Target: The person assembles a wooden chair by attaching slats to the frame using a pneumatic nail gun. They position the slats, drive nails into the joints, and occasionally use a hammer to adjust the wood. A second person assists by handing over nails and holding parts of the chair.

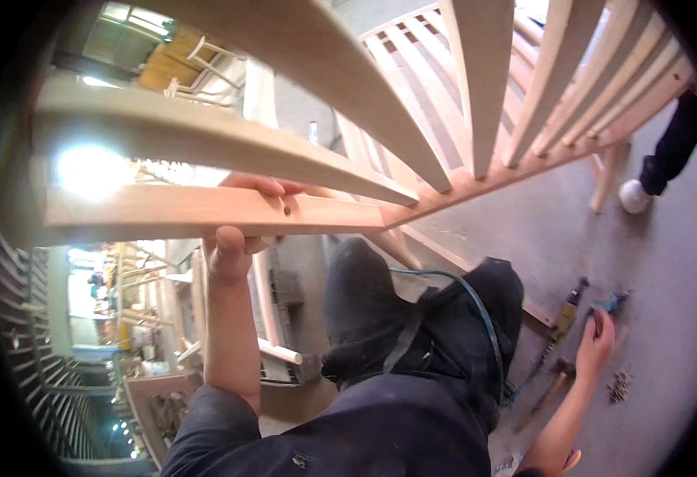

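Observation:
My left hand (233, 246) is closed around a pale wooden post (333, 215), thumb below and fingers over the top. A small dark hole shows in the post beside the fingers. The post joins a long curved rail (491, 181) that carries several upright wooden slats (482, 87). Down at the right, my right hand (596, 338) is closed at a teal and black power tool (612, 302) low over the floor. Its exact kind is too small to tell. Just left of that hand lies a yellow-green power driver (565, 319) with a long bit.
A hammer (553, 391) and a pile of screws (619, 387) lie near my right forearm. A teal hose (476, 298) crosses my lap. Another person's leg and white shoe (635, 196) stand at the right. Wooden chair frames (146, 278) are at the left, beside a dark crate (286, 298).

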A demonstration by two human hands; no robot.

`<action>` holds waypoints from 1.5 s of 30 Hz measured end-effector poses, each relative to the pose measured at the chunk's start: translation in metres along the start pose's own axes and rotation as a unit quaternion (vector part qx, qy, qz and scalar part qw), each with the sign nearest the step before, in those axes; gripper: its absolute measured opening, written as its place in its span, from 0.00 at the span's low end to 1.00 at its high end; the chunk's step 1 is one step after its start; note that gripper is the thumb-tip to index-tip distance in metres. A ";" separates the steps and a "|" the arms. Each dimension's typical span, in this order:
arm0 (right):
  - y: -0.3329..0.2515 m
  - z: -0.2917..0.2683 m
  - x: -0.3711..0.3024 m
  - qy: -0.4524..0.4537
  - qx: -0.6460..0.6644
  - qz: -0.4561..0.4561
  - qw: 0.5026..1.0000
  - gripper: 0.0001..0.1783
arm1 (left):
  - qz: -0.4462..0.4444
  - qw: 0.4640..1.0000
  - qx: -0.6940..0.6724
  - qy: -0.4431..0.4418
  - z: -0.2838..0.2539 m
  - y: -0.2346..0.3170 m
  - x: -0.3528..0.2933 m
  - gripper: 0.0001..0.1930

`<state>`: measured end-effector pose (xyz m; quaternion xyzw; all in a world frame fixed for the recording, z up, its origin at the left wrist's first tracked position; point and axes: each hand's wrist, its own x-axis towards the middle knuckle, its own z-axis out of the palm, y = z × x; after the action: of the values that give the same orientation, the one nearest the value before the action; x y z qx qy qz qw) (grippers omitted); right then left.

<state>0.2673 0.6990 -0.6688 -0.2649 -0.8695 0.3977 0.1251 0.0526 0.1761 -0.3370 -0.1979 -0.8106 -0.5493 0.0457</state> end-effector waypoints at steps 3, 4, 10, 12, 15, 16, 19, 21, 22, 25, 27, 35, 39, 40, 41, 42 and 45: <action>0.057 0.011 -0.037 -0.052 -0.168 0.087 0.981 0.23 | -0.042 0.998 0.008 0.038 0.003 -0.006 -0.005 0.49; 0.097 0.021 -0.048 -0.047 -0.210 0.046 0.975 0.26 | -0.037 0.996 0.029 0.078 0.001 -0.007 -0.010 0.50; 0.169 0.061 -0.065 -0.037 -0.290 0.042 0.955 0.36 | 0.038 0.954 0.089 0.283 0.008 -0.017 -0.035 0.47; 0.207 0.071 -0.072 -0.053 -0.278 0.057 0.957 0.37 | 0.052 0.953 0.091 0.286 0.016 -0.019 -0.028 0.44; 0.217 0.077 -0.073 -0.096 -0.270 0.040 0.957 0.37 | 0.023 0.952 0.096 0.290 0.020 -0.005 -0.038 0.40; 0.098 0.054 -0.031 -0.073 -0.209 -0.035 0.975 0.44 | 0.025 0.954 0.088 0.285 0.019 -0.005 -0.043 0.38; 0.116 0.060 -0.030 -0.113 -0.270 0.033 0.955 0.46 | 0.030 0.972 0.082 0.216 0.016 -0.003 -0.041 0.34; 0.103 0.063 -0.028 -0.083 -0.290 -0.029 0.953 0.44 | 0.021 0.981 0.073 0.180 0.003 -0.008 -0.036 0.33; 0.083 0.059 -0.028 -0.074 -0.296 -0.062 0.950 0.42 | 0.011 0.975 0.043 0.216 -0.005 -0.008 -0.041 0.31; 0.075 0.057 -0.024 -0.076 -0.317 -0.096 0.941 0.42 | -0.013 0.976 0.048 0.213 0.003 -0.002 -0.038 0.30; 0.090 0.060 -0.030 -0.076 -0.331 -0.087 0.936 0.43 | -0.021 0.973 0.048 0.227 0.011 0.000 -0.034 0.30; 0.070 0.049 -0.013 -0.172 -0.290 0.062 0.939 0.43 | -0.001 0.953 0.113 0.282 0.019 -0.007 -0.027 0.29; 0.106 0.052 -0.018 -0.191 -0.340 0.011 0.921 0.42 | -0.050 0.966 0.112 0.228 0.000 0.001 -0.036 0.28; 0.107 0.053 -0.017 -0.209 -0.368 0.016 0.906 0.42 | -0.036 0.963 0.116 0.242 0.006 -0.004 -0.035 0.28; 0.110 0.055 -0.017 -0.226 -0.396 0.020 0.890 0.43 | -0.021 0.959 0.119 0.257 0.012 -0.005 -0.032 0.28; 0.128 0.062 -0.026 -0.214 -0.511 -0.055 0.831 0.45 | -0.028 0.956 0.133 0.260 0.014 -0.005 -0.030 0.31; 0.156 0.069 -0.037 -0.227 -0.522 -0.054 0.821 0.45 | -0.080 0.938 0.158 0.297 0.023 -0.003 -0.034 0.35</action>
<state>0.3246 0.7194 -0.8321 -0.1457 -0.9637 -0.0742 -0.2113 0.0852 0.1864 -0.3586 0.0491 -0.8497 -0.4498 0.2708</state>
